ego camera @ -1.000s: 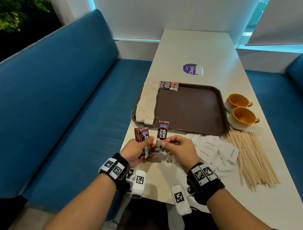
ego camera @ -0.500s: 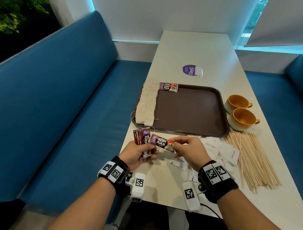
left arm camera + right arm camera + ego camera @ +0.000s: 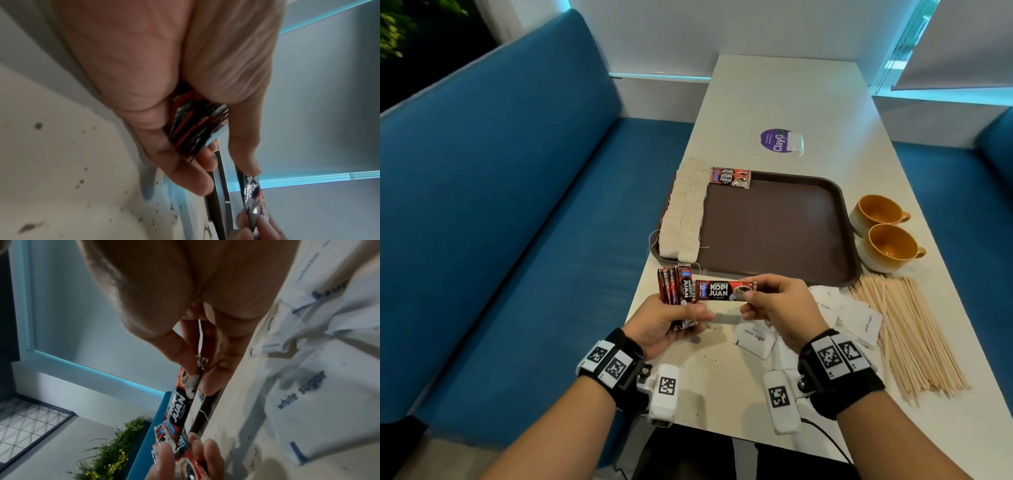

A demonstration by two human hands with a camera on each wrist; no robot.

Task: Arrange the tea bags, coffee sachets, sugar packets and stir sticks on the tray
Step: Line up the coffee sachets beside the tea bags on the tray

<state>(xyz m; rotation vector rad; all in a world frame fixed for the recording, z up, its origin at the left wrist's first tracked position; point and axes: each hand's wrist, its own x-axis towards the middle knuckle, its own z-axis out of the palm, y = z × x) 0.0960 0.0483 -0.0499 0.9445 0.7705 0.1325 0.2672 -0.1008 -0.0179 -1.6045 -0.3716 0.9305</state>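
My left hand [image 3: 671, 317] grips a stack of red coffee sachets [image 3: 677, 291] upright, just in front of the brown tray [image 3: 791, 240]. My right hand [image 3: 774, 305] pinches one single sachet [image 3: 724, 290] by its right end and holds it level, its left end against the stack. The right wrist view shows this single sachet [image 3: 180, 402] between thumb and forefinger; the left wrist view shows the stack [image 3: 197, 128] in the left fingers. On the tray lie two rows of tea bags [image 3: 685, 212] along the left side and one coffee sachet [image 3: 730, 177] at the far left.
White sugar packets [image 3: 755, 339] lie loose on the table under and right of my right hand. A pile of wooden stir sticks [image 3: 904, 335] lies at the right. Two orange cups [image 3: 887, 240] stand right of the tray. A blue bench runs along the left.
The single sachet in my right hand has turned from upright to level and now lies flat-on against the stack. Both hands stay near the tray's front edge.
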